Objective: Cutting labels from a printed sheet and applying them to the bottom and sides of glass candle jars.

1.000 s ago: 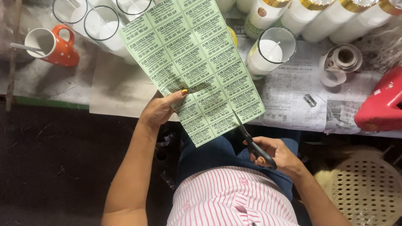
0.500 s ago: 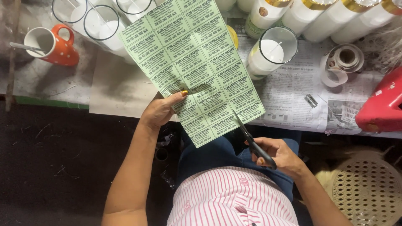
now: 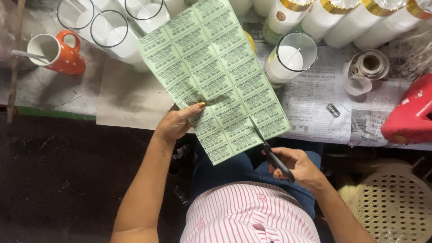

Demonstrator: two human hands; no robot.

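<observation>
A newspaper-covered table (image 3: 310, 101) runs across the top, and over its near edge hangs a pale green sheet of printed labels (image 3: 216, 74), tilted, its lower end above the person's lap. The left hand (image 3: 175, 123) pinches the sheet's left edge, thumb on top, fingers hidden beneath. The right hand (image 3: 297, 166) has its fingers curled through the handles of black scissors (image 3: 269, 150), whose blades bite into the sheet's bottom edge between two label columns. A red plastic stool (image 3: 409, 114) lies at the right, near a roll of tape (image 3: 366, 67). A glass candle (image 3: 290, 56) stands just beside the sheet; an orange dotted mug (image 3: 56, 51) sits far left.
</observation>
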